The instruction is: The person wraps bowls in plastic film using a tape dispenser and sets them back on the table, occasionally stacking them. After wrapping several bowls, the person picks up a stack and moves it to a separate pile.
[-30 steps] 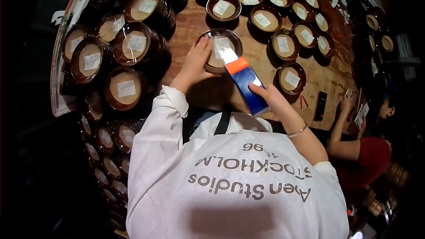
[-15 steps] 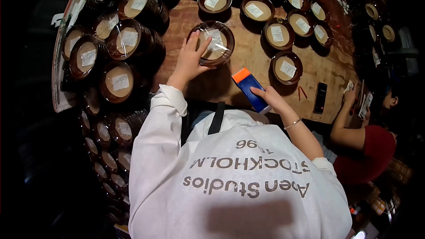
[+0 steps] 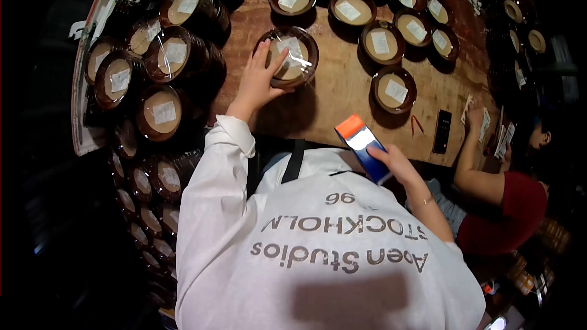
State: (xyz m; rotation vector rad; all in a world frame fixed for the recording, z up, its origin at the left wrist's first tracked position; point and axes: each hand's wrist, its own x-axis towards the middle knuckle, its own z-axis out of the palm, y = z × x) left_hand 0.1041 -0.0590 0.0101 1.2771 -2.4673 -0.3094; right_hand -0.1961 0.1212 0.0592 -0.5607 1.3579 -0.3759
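Currently, the left hand (image 3: 257,82), fingers spread, steadies the film-wrapped bowl (image 3: 292,58) at 12 o'clock on the surface (image 3: 342,85). It looks heavy and breakable with slippery film, so grip the rim. The right hand (image 3: 397,162) is clenched round the blue dispenser box (image 3: 365,146) at 4 o'clock.

Left hand (image 3: 257,82) reaches forward, fingers spread, palm down. Right hand (image 3: 396,162) sits behind it, fingers clenched.

**A Small Food-Packing Workshop**

This was a packing room for small-batch food. A worn wooden table (image 3: 342,88) was crowded with dozens of identical brown bowls (image 3: 352,10), each filled with a pale set food and topped with a white paper label (image 3: 397,90). Film-wrapped stacks (image 3: 168,55) stood heaped along its left edge. At the right end a co-worker in red (image 3: 510,211) handled paper slips (image 3: 486,123).
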